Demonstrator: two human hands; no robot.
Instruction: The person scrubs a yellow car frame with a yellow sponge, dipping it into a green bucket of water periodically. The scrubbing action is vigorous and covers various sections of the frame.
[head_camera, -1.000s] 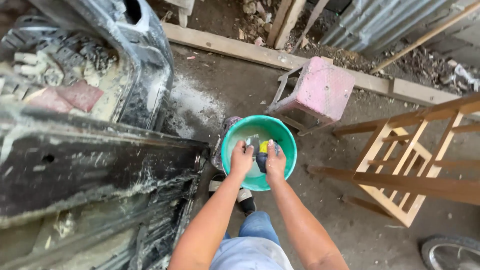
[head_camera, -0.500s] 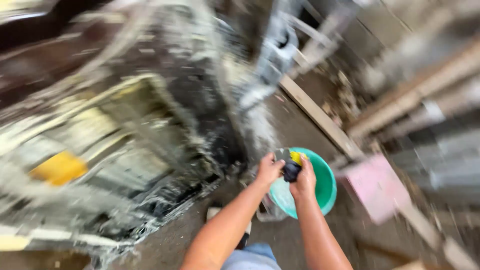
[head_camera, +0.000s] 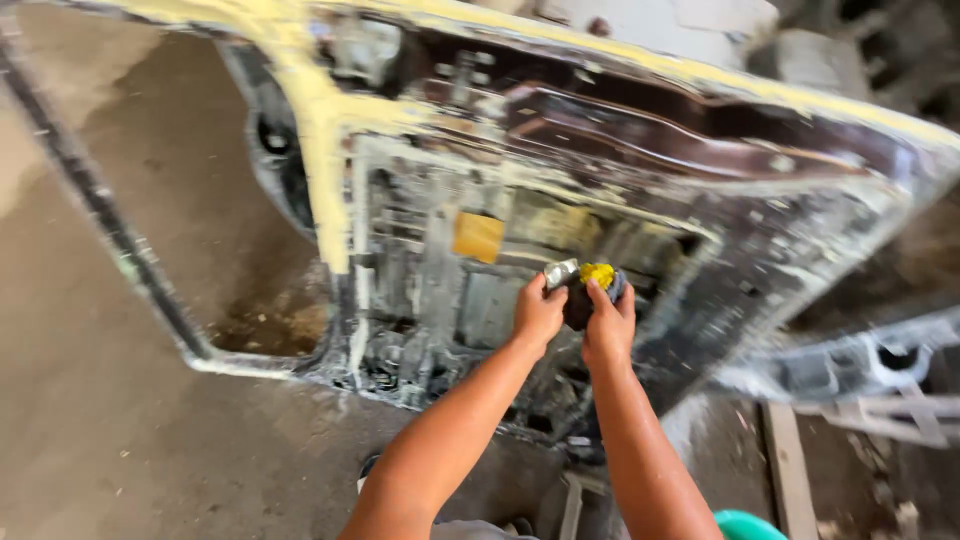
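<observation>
My left hand (head_camera: 538, 314) and my right hand (head_camera: 608, 326) are raised together in front of a black car door (head_camera: 720, 260). Between them they hold a small dark pad with a yellow wad on top (head_camera: 597, 276). A grey sheet (head_camera: 560, 272) is folded over the pad at my left fingertips. The door's inner side faces me, wet and scuffed, with a yellow-coated band (head_camera: 318, 150) down its frame and a yellow patch (head_camera: 478, 236) in the panel. The pad is close to the panel; whether it touches is unclear.
The door's window frame (head_camera: 120, 240) opens onto a dirt floor at the left. The rim of a green basin (head_camera: 745, 525) shows at the bottom edge. A wooden plank (head_camera: 785, 470) and another grey body part (head_camera: 860, 365) lie at the right.
Both hands have lifted out of the green basin with the pad. The view has swung from the basin up to the car door, so the basin is now at the bottom edge.
</observation>
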